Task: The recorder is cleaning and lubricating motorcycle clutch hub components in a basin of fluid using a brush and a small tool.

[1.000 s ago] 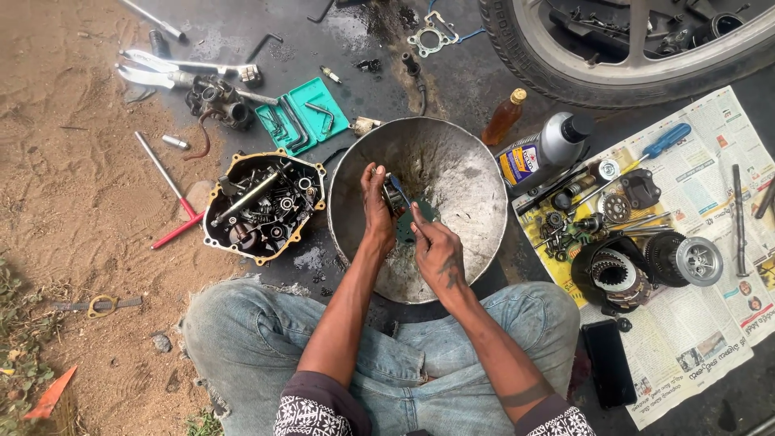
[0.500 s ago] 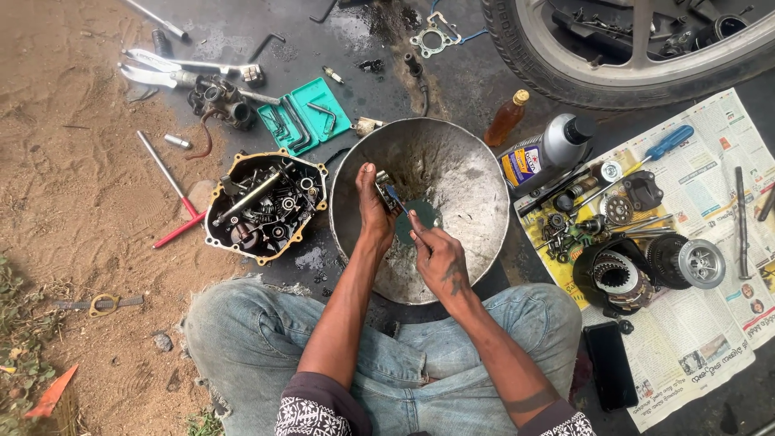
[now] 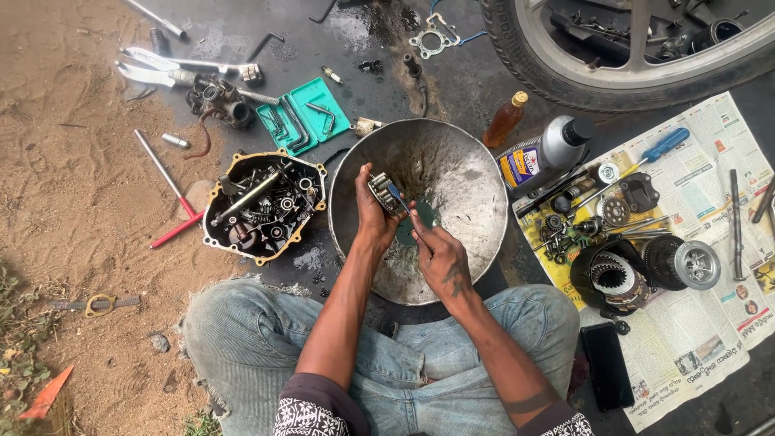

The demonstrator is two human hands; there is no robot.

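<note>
I sit cross-legged on the ground with a big metal basin (image 3: 476, 234) in front of my knees. My left hand (image 3: 370, 216) holds a small metal engine part (image 3: 383, 192) over the basin. My right hand (image 3: 436, 257) grips a thin brush with a blue handle (image 3: 398, 196), its tip against that part. Both hands are over the basin's middle, and a greenish patch shows on its bottom under them.
An open engine cover full of parts (image 3: 262, 206) lies left of the basin. A green hex key holder (image 3: 305, 121), wrenches and a red-handled T-wrench (image 3: 171, 190) lie beyond. Right: oil bottles (image 3: 549, 149), clutch parts (image 3: 638, 270) on newspaper (image 3: 710, 339), a phone (image 3: 607, 365), a wheel (image 3: 613, 48).
My hands have shifted slightly up over the basin; the part and the brush tip have turned a little in my grip.
</note>
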